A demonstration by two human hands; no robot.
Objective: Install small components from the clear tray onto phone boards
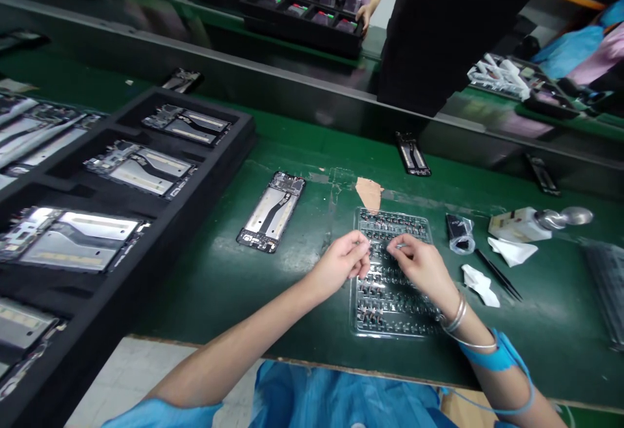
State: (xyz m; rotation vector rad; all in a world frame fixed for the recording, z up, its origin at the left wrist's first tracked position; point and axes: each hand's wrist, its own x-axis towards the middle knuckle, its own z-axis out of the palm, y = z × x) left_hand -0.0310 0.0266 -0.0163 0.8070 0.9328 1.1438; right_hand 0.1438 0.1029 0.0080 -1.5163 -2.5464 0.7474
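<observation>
My left hand and my right hand meet above a clear plastic blister tray, which holds rows of tiny metal-and-black parts. The fingertips of each hand pinch a very small metal part, partly hidden by the fingers. Left of the tray, a smartphone mid-frame lies face up on the green mat. Just beyond the tray's far edge is a patch of torn tan tape. My right wrist wears metal bangles and a blue strap.
A black foam tray of phone frames fills the left side. On the right lie black tweezers, white wipes, a small bag of black parts and a pump bottle. A co-worker's hands hold a black tray beyond the rail.
</observation>
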